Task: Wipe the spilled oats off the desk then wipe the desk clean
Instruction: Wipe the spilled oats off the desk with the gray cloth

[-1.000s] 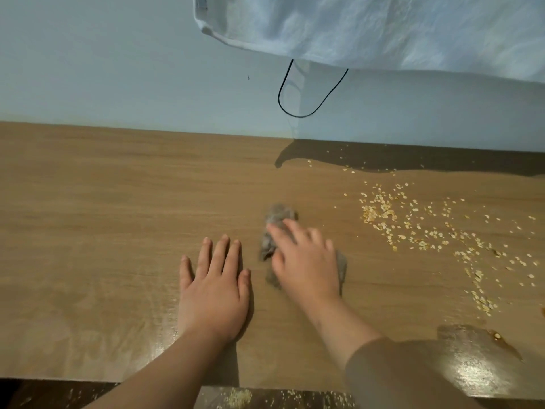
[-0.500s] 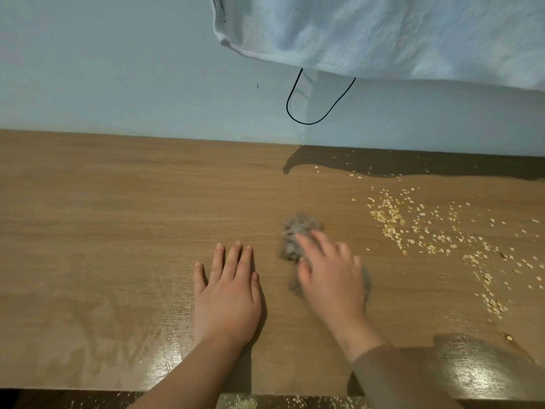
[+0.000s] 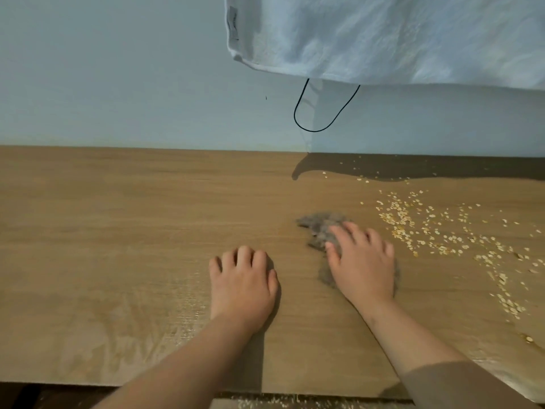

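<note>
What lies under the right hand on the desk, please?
A crumpled grey cloth sticks out from under the right hand; the hand hides the cloth's middle and anything caught beneath it.

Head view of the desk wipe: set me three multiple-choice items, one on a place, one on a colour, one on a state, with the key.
1. Where do the spilled oats lie, from the right hand?
A) to its right
B) to its left
C) under it

2. The cloth under the right hand is:
A) red
B) grey
C) green

3. The left hand:
A) grips the cloth
B) is lifted in the air
C) rests on the desk, holding nothing

Key:
1 A, the oats are scattered right of that hand.
2 B, grey fabric shows past the fingers.
3 C, it lies on bare wood, apart from the cloth.
</note>
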Demonstrator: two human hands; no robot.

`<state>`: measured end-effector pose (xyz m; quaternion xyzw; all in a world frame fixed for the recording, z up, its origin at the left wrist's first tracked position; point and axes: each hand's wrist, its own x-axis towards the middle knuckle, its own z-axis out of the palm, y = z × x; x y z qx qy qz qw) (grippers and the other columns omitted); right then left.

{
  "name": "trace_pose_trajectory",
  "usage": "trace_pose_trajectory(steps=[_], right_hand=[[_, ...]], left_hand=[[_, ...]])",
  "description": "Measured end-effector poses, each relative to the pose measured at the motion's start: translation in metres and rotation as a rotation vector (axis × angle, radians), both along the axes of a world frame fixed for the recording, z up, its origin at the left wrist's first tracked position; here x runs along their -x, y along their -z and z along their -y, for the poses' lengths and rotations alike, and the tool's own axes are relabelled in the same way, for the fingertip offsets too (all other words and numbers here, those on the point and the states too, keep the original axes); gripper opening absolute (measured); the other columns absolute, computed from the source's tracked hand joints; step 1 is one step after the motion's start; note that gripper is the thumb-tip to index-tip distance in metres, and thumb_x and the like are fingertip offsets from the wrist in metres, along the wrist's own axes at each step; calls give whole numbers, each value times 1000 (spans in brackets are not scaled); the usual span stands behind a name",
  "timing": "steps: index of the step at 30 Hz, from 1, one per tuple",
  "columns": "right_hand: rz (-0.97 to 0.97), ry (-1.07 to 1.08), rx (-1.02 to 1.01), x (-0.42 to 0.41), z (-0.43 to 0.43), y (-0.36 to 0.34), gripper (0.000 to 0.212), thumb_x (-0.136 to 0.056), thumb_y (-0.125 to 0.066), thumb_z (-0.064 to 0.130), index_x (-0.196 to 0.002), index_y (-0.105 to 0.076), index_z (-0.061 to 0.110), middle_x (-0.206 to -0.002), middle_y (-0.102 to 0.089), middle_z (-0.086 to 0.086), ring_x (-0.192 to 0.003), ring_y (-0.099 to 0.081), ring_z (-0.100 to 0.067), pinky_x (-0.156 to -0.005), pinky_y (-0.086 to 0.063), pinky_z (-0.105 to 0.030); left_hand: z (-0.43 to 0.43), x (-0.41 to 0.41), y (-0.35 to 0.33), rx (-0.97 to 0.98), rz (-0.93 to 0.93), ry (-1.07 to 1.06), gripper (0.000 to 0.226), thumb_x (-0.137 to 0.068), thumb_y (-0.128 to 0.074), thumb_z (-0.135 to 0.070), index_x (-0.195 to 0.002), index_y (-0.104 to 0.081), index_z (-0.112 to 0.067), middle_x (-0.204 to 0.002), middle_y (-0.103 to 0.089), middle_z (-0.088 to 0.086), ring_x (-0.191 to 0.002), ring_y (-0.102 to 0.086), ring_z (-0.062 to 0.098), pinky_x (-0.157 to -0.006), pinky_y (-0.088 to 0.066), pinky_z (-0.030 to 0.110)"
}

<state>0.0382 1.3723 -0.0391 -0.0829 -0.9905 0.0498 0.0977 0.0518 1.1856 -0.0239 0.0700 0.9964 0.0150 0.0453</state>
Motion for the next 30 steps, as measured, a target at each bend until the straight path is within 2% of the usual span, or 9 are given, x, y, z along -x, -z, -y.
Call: trace_pose_trajectory(steps=[3, 7, 10, 13, 17, 22, 24, 27, 30], right_hand=[[-60, 174, 74, -2, -9, -3, 36, -93, -46, 36, -126, -55, 26, -133, -52, 0, -118, -43, -24, -92, -32, -40], [-189, -187, 41, -19, 19, 6, 28, -78, -68, 30, -107, -66, 28, -102, -64, 0, -90, -56, -24, -71, -46, -38], [-143, -375, -27, -9, 8, 0, 36, -84, -60, 35, -121, -59, 37, -109, -61, -2, -93, -56, -24, -71, -49, -38], [-15, -71, 21, 14, -35, -1, 40, -96, -40, 40, -136, -42, 42, -131, -48, 0, -112, -45, -22, -89, -43, -35], [-66, 294, 59, 14, -57, -6, 39, -95, -44, 34, -133, -48, 31, -120, -51, -9, -107, -45, -26, -87, -40, -37], [-149, -305, 59, 6, 15, 0, 31, -80, -55, 34, -110, -63, 31, -99, -63, -1, -84, -59, -20, -66, -51, -34], [-130, -369, 35, 24, 16, -1, 33, -85, -48, 36, -116, -61, 33, -106, -62, 0, -91, -58, -19, -72, -50, -32], [-79, -135, 48, 55, -24, -1, 37, -96, -38, 37, -132, -47, 35, -127, -51, 1, -109, -47, -18, -87, -40, -30], [-94, 234, 47, 66, -70, -5, 37, -97, -42, 34, -133, -48, 29, -123, -52, -6, -106, -46, -22, -88, -39, -34]], left_hand=[[4, 23, -6, 1, -36, -13, 46, -94, -28, -53, -131, -38, -27, -141, -35, 2, -131, -28, 26, -111, -16, 48], [-12, 55, 3, -134, 96, -122, 57, -96, -23, -54, -148, -16, -31, -159, 0, -2, -145, 9, 27, -115, 0, 54], [-23, 60, 12, -153, 120, -206, 60, -96, -15, -55, -151, -4, -34, -159, 7, -3, -145, 14, 27, -114, 5, 55], [-24, 55, 16, -139, 79, -194, 61, -95, -10, -56, -150, 0, -33, -159, 8, -3, -145, 15, 27, -114, 5, 55], [-25, 53, 13, -121, 71, -198, 61, -95, -8, -55, -151, 2, -32, -159, 8, -1, -144, 16, 28, -114, 5, 56], [-26, 52, 12, -118, 67, -205, 59, -96, -8, -53, -151, 3, -32, -159, 9, -2, -144, 17, 27, -114, 5, 55], [-26, 53, 12, -112, 75, -203, 59, -96, -7, -52, -150, 5, -33, -159, 11, -2, -144, 18, 27, -115, 6, 54], [-27, 53, 12, -110, 76, -207, 59, -95, -5, -53, -150, 8, -33, -158, 13, -3, -143, 20, 26, -115, 7, 53], [-27, 53, 12, -95, 68, -206, 59, -95, -3, -53, -149, 10, -33, -158, 14, -3, -143, 21, 26, -115, 8, 53]])
